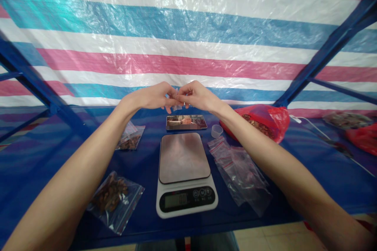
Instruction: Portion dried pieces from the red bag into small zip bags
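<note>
My left hand (161,95) and my right hand (193,96) meet above the far side of the table, fingertips pinched together on a small clear plastic zip bag (176,106). Most of that bag is hidden behind the fingers. Just below the hands lies a phone (186,122) with its screen lit. Nearer to me is a white kitchen scale (185,159) with a bare metal plate; its display seems to read zero. A small clear plastic cup (217,131) stands right of the phone.
Flat zip bags (240,172) lie right of the scale. A red plastic bag (275,121) of brown dried pieces sits behind my right forearm. Filled zip bags (129,200) lie on the left. Blue metal posts (321,55) and a striped sheet (182,39) close off the back.
</note>
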### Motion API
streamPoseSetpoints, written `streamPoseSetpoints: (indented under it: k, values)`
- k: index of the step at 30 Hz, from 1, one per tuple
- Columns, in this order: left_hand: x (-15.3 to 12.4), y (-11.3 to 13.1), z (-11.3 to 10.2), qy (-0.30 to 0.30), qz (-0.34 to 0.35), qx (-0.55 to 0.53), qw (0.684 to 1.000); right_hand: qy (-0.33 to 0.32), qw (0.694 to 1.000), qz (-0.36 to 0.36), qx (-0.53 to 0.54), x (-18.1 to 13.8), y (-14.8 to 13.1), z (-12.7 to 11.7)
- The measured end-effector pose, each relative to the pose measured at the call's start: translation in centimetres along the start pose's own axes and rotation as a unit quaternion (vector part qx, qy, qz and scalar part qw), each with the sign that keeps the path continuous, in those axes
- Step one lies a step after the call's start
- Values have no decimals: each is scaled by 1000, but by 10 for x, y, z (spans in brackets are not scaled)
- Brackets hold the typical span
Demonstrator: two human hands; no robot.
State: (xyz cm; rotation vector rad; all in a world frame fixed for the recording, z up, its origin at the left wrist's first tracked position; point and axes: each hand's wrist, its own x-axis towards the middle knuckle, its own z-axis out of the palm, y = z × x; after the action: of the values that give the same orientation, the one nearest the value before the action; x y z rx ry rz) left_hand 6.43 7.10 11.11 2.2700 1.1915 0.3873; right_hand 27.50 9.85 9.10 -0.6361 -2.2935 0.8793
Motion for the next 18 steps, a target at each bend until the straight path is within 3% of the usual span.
streamPoseSetpoints:
  k: [10, 15, 18]
  values:
    - [-1, 3, 1, -21, 15, 23, 999, 13, 998, 42, -46, 0, -1, 2]
    - [1, 9, 4, 33, 8, 106, 994, 38, 991, 77, -106, -2, -6, 6]
    - [1, 9, 2, 99, -24, 167, 981, 105, 968, 96, -208, 0, -6, 8]
